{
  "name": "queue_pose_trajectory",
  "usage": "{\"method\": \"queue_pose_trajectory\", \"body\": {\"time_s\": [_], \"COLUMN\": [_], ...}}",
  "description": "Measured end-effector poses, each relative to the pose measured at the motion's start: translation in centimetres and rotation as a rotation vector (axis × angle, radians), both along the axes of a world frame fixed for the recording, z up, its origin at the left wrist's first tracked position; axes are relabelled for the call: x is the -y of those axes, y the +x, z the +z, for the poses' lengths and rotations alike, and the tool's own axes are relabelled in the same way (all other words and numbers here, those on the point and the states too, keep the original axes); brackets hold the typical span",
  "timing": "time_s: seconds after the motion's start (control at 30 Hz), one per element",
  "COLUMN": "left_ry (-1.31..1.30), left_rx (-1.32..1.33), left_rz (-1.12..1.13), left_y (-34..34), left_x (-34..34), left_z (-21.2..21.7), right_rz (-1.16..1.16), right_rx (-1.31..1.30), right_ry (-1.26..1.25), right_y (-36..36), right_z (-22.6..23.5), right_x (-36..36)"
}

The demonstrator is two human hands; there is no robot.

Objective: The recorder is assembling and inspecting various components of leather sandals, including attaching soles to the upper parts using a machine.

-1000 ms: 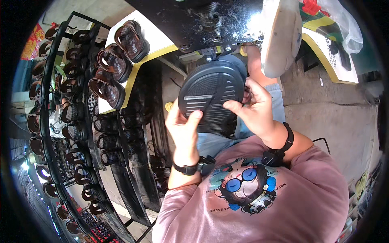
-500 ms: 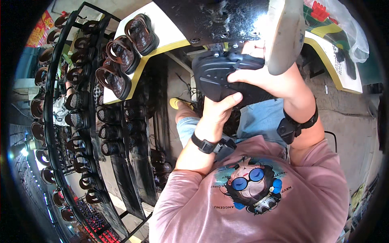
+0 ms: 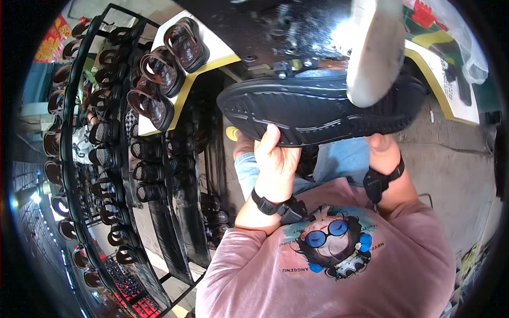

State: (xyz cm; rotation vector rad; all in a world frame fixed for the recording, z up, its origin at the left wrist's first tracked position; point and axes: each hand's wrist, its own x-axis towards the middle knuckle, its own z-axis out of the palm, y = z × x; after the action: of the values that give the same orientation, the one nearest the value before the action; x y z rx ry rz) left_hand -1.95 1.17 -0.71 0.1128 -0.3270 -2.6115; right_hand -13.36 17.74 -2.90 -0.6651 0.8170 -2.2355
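From my remote seat, the grip reads like this: the left hand (image 3: pixel 275 159) is closed on a black sandal (image 3: pixel 297 108), thumb up over its near edge and palm under it, close to the middle of its length. The right hand (image 3: pixel 383 151) holds the same sandal farther toward its other end. Only the wrist and the back of that hand show below the sole, so I judge it closed on the shoe, though its fingers are hidden from me.

The sandal lies lengthwise across both hands, its ribbed underside turned toward the camera and raised above the person's lap. Just above the right-hand hold, a pale rounded disc (image 3: pixel 374 47) crosses in front of the sole's upper edge. I cannot tell whether the two touch. Behind both is a glossy dark machine top (image 3: pixel 275 32).

I judge the step in hand to be presenting the sole's edge at that disc. What this calls for, as I see it, is a steady two-handed hold with fingers kept on the near side, away from the disc.

Each wrist wears a black band (image 3: pixel 268 204). Out past the left hand, brown sandals (image 3: pixel 159 69) sit on a white shelf, and beyond them a dark rack (image 3: pixel 74 159) holds many more.
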Motion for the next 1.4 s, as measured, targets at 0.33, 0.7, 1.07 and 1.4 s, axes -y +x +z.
{"method": "queue_pose_trajectory", "body": {"time_s": [0.33,0.7,1.07,1.4], "left_ry": [-0.21,-1.651,-0.625,-0.433], "left_rx": [0.2,0.515,0.275,0.25], "left_rz": [0.283,0.09,0.149,0.133], "left_y": [1.7,-1.1,0.2,-0.2], "left_x": [6.2,5.6,-0.2,-2.3], "left_z": [0.8,8.8,3.3,3.5], "right_rz": [-0.255,-0.142,-0.861,-0.625], "right_rx": [-0.424,-0.508,-1.021,-1.216], "right_ry": [0.187,0.142,0.687,0.619], "right_y": [3.9,3.1,2.7,-0.9], "right_z": [3.5,2.4,4.2,8.4], "right_x": [6.6,10.0,3.7,3.2]}}
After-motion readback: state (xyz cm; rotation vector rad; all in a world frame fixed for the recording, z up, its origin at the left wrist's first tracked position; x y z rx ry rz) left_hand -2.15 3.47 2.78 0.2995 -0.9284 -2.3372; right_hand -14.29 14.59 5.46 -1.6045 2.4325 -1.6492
